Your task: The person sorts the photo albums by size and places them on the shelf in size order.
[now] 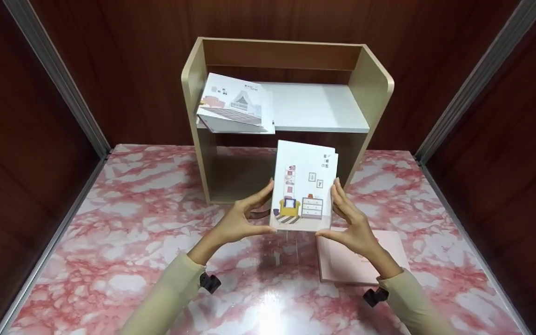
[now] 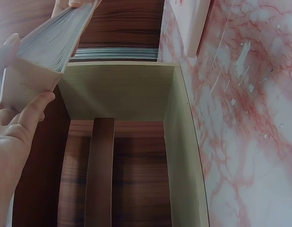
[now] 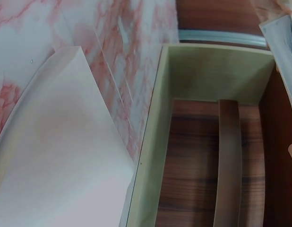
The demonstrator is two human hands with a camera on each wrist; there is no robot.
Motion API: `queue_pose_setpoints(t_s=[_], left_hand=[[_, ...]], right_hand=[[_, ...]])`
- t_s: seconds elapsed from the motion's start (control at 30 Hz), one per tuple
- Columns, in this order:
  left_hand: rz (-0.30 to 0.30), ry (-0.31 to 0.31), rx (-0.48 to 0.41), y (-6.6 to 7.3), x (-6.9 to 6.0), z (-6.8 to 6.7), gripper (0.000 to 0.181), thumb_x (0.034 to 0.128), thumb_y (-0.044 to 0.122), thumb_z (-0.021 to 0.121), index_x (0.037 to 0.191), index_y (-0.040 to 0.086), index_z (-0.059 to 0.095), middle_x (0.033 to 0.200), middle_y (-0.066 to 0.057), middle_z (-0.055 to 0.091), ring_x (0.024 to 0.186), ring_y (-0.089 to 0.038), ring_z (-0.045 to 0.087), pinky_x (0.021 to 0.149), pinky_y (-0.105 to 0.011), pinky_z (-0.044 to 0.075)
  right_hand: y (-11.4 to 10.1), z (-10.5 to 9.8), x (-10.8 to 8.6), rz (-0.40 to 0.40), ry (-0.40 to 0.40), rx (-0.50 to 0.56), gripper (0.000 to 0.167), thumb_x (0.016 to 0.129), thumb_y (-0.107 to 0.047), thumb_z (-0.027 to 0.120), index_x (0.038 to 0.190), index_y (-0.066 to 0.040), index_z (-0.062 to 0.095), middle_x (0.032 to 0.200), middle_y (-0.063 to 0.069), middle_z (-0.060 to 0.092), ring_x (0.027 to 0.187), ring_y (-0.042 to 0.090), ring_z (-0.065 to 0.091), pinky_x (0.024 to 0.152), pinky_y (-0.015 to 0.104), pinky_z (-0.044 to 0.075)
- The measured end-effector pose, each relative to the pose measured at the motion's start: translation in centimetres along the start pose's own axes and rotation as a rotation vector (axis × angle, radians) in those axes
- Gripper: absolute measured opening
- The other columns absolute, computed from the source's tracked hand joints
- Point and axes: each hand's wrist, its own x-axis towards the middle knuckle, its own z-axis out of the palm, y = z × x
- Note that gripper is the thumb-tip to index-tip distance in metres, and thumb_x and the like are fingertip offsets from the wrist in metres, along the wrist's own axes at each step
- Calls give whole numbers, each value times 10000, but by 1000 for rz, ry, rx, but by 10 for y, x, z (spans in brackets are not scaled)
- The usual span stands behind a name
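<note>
A white book (image 1: 300, 186) with a printed yellow armchair and chest of drawers is held upright in front of the shelf. My left hand (image 1: 235, 224) grips its left edge, thumb at the lower corner. On the opposite edge, my right hand (image 1: 352, 228) grips it the same way. A second cover edge shows behind its right side, so it may be more than one book. In the left wrist view the book's page block (image 2: 49, 45) is visible between the fingers. Only a sliver of the book (image 3: 284, 45) enters the right wrist view.
Behind stands a two-level wooden shelf unit (image 1: 380, 88). White illustrated books (image 1: 235, 100) lie slanted at the left of its upper board (image 1: 319, 109). A pink book (image 1: 342, 260) lies on the red-and-white marbled tabletop (image 1: 123, 279), under my right wrist. Dark wood panels (image 1: 30, 116) enclose the sides.
</note>
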Motion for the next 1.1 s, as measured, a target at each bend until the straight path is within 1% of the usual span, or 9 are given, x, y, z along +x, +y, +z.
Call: queue_pose_setpoints(t_s=[0.07, 0.2, 0.33, 0.53, 0.7, 0.83, 1.1], left_hand=[[8, -2, 0, 0, 1, 0, 876, 730, -118, 700, 1443, -45, 198, 1517, -210, 122, 1328, -380, 299, 949, -497, 427], [19, -6, 12, 1, 2, 0, 869, 729, -112, 703, 1438, -56, 204, 1514, -217, 115, 1325, -390, 296, 943, -519, 421], [28, -6, 28, 3, 4, 0, 869, 732, -78, 718, 1437, -53, 211, 1512, -213, 124, 1319, -379, 312, 941, -493, 434], [36, 0, 40, 4, 7, 0, 866, 733, -66, 723, 1434, -56, 215, 1506, -199, 168, 1298, -368, 356, 940, -434, 454], [31, 3, 23, 3, 9, 0, 869, 734, -69, 720, 1438, -48, 209, 1508, -186, 173, 1296, -364, 362, 940, -427, 455], [38, 0, 13, 3, 11, -1, 863, 738, -74, 714, 1437, -51, 208, 1505, -193, 172, 1275, -393, 377, 938, -432, 453], [62, 3, 20, 6, 13, -2, 860, 739, -79, 710, 1430, -69, 198, 1506, -218, 142, 1322, -388, 299, 950, -421, 448]], right_hand=[[0, 0, 0, -8, 5, -1, 973, 583, 92, 809, 1366, 181, 237, 1441, 398, 72, 1361, 343, 220, 986, 314, 389], [0, -1, 1, -16, 13, -6, 969, 580, 93, 809, 1362, 184, 244, 1441, 396, 79, 1355, 371, 210, 982, 321, 389], [0, -2, 1, -14, 17, -8, 971, 578, 90, 810, 1365, 178, 247, 1447, 385, 78, 1354, 386, 194, 989, 316, 378], [0, -4, 3, -13, 19, 2, 964, 587, 100, 800, 1370, 171, 242, 1456, 373, 70, 1360, 365, 198, 991, 325, 374], [-1, -6, 5, -19, 29, -1, 948, 589, 110, 795, 1366, 172, 255, 1461, 363, 85, 1348, 386, 216, 990, 345, 377], [-3, -7, 5, -28, 37, -11, 936, 585, 114, 796, 1355, 183, 267, 1449, 380, 96, 1339, 414, 208, 984, 359, 379], [-6, -8, 11, -36, 50, -37, 913, 586, 122, 792, 1343, 188, 287, 1439, 388, 120, 1334, 391, 251, 975, 319, 400]])
